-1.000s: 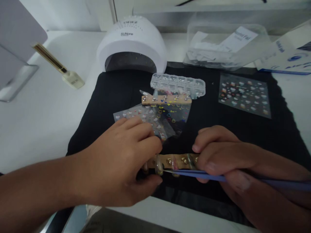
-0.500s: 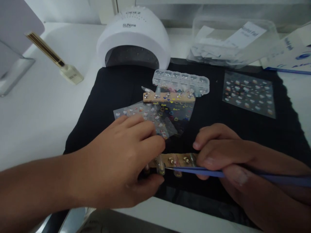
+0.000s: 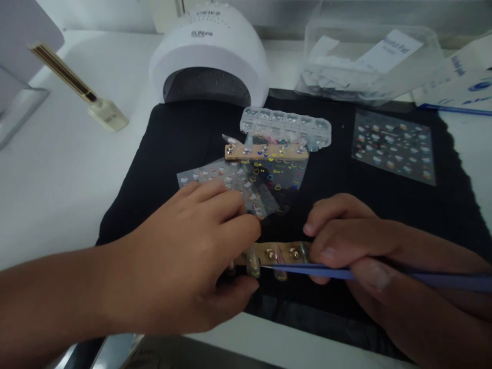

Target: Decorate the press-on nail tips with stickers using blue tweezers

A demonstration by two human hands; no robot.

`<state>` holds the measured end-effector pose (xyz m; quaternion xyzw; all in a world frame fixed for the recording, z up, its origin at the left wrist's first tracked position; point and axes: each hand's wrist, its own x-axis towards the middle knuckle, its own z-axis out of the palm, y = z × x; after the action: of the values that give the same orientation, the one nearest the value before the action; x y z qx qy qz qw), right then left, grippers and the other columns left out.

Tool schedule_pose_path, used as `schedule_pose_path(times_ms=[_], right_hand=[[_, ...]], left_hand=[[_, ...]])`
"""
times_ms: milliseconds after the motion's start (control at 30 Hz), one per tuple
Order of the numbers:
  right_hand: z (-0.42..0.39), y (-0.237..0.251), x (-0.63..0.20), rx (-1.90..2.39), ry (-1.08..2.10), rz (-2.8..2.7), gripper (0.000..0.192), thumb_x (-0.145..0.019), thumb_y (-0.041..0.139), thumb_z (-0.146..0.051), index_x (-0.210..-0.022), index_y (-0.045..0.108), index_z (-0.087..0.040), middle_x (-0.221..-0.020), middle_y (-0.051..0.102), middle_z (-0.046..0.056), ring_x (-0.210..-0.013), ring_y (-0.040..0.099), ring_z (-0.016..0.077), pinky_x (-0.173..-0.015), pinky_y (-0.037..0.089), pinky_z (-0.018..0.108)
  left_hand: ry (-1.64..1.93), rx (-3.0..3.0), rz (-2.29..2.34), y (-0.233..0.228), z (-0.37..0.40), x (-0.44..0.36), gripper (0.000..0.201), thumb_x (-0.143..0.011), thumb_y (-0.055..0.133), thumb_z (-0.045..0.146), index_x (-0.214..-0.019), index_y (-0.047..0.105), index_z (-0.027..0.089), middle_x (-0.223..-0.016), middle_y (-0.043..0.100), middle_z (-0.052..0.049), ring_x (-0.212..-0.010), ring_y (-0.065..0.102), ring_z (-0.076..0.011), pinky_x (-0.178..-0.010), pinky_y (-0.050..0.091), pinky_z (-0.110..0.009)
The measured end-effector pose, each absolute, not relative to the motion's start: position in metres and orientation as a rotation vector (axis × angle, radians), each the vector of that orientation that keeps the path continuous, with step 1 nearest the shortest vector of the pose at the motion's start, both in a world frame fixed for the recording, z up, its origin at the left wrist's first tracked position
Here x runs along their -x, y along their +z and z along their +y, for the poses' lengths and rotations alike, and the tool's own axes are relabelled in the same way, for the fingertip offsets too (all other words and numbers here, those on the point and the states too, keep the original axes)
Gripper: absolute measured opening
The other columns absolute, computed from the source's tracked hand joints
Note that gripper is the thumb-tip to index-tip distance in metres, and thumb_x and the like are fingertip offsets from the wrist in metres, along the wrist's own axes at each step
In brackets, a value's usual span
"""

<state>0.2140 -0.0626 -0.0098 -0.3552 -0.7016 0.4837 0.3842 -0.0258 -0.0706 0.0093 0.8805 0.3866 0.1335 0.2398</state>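
Note:
My left hand (image 3: 184, 266) grips the left end of a wooden strip (image 3: 279, 252) that carries several clear nail tips on metal studs. My right hand (image 3: 357, 251) pinches blue tweezers (image 3: 307, 269) and also rests on the strip's right end. The tweezer tip points left and touches a nail tip near the strip's left part. All of this lies near the front edge of a black mat (image 3: 184, 133). Just beyond my left fingers lie overlapping sticker sheets (image 3: 246, 182).
A second wooden strip (image 3: 265, 151) with nail tips and a clear compartment box (image 3: 286, 125) sit mid-mat. A white nail lamp (image 3: 209, 56) stands behind. Another sticker sheet (image 3: 394, 146) lies right, clear plastic packaging (image 3: 369, 61) at back right, a gold-striped tool (image 3: 77, 87) left.
The view has drifted slightly. Both hands stay on the strip, and the tweezer tip has crept a little along it.

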Motion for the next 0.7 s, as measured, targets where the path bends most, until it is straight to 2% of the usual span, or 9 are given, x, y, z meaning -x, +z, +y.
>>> schedule_pose_path(times_ms=[467,700], right_hand=[[-0.0644,-0.0111,-0.215,0.928,1.217,-1.79,0.016,-0.097,0.059,-0.035,-0.089,0.073,-0.033,-0.066,0.066,0.003,-0.079,0.058,0.0245,-0.062,0.053,0.037],[-0.0606,-0.0119,-0.2152,0.882,1.238,-1.817,0.014,-0.096,0.061,-0.033,-0.09,0.073,-0.032,-0.068,0.067,0.002,-0.078,0.058,0.0235,-0.065,0.053,0.037]], left_hand=[[0.377,-2.393,1.067,0.0082,-0.0705,0.0255,0.006,-0.085,0.064,0.022,-0.082,0.06,0.018,-0.086,0.059,-0.004,-0.084,0.051,-0.0248,-0.075,0.041,-0.044],[0.418,-2.402,1.079,0.0141,-0.0726,0.0278,0.019,-0.08,0.07,0.029,-0.091,0.061,0.017,-0.093,0.059,-0.006,-0.087,0.051,-0.0258,-0.073,0.042,-0.046]])
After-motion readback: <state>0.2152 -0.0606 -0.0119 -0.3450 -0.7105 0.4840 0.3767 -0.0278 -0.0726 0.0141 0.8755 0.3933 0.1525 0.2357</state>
